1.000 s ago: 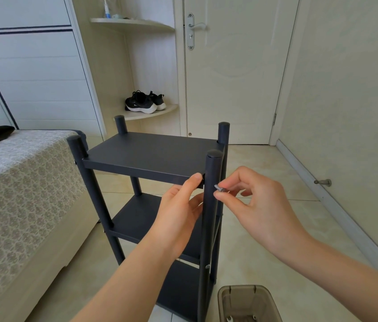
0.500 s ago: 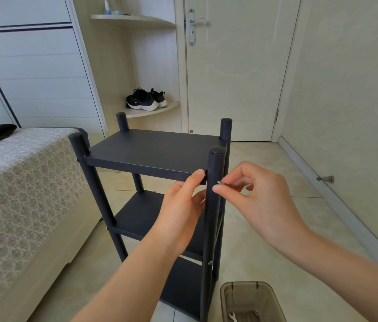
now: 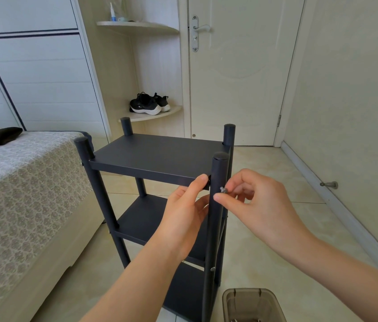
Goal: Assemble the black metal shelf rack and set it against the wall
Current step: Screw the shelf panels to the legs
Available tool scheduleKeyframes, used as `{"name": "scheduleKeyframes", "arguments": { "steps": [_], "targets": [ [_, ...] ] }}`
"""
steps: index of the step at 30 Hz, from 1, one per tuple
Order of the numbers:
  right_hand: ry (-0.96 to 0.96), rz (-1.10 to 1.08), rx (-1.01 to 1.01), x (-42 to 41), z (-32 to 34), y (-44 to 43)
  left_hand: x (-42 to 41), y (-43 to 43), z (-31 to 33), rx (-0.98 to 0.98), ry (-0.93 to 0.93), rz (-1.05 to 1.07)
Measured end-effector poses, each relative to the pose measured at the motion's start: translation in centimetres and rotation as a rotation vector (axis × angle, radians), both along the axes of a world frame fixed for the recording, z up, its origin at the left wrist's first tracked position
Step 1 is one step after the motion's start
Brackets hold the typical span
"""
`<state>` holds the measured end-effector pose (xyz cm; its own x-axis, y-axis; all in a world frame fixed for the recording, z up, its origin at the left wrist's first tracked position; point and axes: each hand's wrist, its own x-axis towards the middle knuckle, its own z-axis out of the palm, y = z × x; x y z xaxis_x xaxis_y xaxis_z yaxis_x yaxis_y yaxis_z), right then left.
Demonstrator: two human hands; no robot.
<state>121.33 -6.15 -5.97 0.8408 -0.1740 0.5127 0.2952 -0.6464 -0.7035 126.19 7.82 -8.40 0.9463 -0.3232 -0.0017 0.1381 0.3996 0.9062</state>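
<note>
The black metal shelf rack (image 3: 157, 156) stands upright on the tiled floor, with three shelves on four round posts. My left hand (image 3: 183, 210) grips the front edge of the top shelf at its near right corner, thumb on the edge beside the near right post (image 3: 217, 205). My right hand (image 3: 253, 203) pinches a small silver screw (image 3: 223, 189) between thumb and forefinger, its tip against the right side of that post at top-shelf height. Another screw head (image 3: 212, 268) shows lower on the same post.
A bed with a patterned cover (image 3: 20, 194) lies close on the left of the rack. A brown translucent plastic box (image 3: 253, 305) sits on the floor at the bottom right. The closed door (image 3: 234, 73) is behind, the right wall (image 3: 350, 101) carries a door stopper (image 3: 329, 184), and sneakers (image 3: 148, 104) rest on a corner shelf.
My right hand stays at the post with the screw, its fingers shifting slightly. The left hand keeps its hold on the shelf corner. The view tilted a little.
</note>
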Motion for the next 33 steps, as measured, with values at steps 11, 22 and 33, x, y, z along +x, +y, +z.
{"name": "scheduleKeyframes", "arguments": {
  "steps": [11,22,33],
  "targets": [
    [0.033,0.086,0.067,-0.78,0.51,-0.13,0.05,0.14,-0.11,-0.007,-0.030,0.007],
    [0.039,0.080,-0.004,-0.73,0.27,-0.17,0.26,0.10,-0.40,-0.031,-0.043,-0.016],
    [0.020,-0.031,-0.172,-0.41,0.30,-0.38,0.31,-0.09,-0.29,-0.027,-0.046,-0.028]
  ]
}}
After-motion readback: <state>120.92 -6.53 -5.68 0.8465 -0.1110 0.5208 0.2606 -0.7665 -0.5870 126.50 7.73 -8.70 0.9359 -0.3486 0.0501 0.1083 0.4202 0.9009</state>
